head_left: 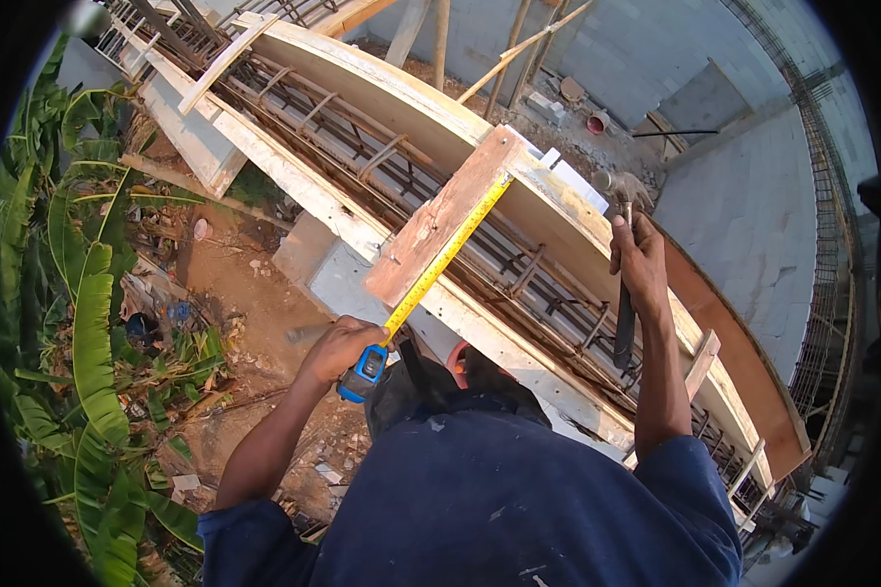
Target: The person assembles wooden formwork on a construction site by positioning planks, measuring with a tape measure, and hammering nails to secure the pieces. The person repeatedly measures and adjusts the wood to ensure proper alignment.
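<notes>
Formwork; hands clenched: tape measure left, hammer right.

No words or numbers can be read. The only print that shows is on the tape: fine dark marks run the length of its yellow blade, which slants along the right edge of the board from the near left to the far right, but they are too small to tell as figures. On the near, left end, the blue case has a dark area on its upper side, where any lettering is too small to make out.
</notes>
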Available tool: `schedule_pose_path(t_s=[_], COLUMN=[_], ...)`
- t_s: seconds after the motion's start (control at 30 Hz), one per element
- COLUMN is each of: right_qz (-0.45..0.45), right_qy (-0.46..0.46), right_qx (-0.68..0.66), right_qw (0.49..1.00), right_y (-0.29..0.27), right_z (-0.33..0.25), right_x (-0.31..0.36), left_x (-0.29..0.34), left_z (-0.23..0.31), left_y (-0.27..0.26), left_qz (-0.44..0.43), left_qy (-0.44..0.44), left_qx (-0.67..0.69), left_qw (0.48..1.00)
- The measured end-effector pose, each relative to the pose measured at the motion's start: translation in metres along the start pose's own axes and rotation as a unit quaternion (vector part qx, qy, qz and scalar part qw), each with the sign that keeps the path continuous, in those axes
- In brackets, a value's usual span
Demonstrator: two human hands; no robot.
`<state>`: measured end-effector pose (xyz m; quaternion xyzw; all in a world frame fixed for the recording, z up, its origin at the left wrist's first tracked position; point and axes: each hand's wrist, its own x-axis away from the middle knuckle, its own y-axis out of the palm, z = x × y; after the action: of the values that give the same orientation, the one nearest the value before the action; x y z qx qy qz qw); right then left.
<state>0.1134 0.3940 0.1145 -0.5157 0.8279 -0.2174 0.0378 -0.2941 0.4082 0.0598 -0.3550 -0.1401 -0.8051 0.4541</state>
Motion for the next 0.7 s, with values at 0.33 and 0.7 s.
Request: schedule_pose_path(t_s=[0.33,0.7], right_qz=[0.0,0.005], right_qy=[0.046,0.029], right_qx=[-0.036,0.003], right_qw=[0.998,1.0], right_y=[0.078,0.076], right_z=[-0.006,-0.025], right_x=[-0.007,0.061], left_x=[-0.014,-0.008], left_z=[-0.012,-0.003], left_y=[-0.007,-0.005], left_qz=[-0.065,-0.052], left_qy=[0.021,0.026], left_qx=[-0.032,-0.027], left_qw=[0.997,0.998])
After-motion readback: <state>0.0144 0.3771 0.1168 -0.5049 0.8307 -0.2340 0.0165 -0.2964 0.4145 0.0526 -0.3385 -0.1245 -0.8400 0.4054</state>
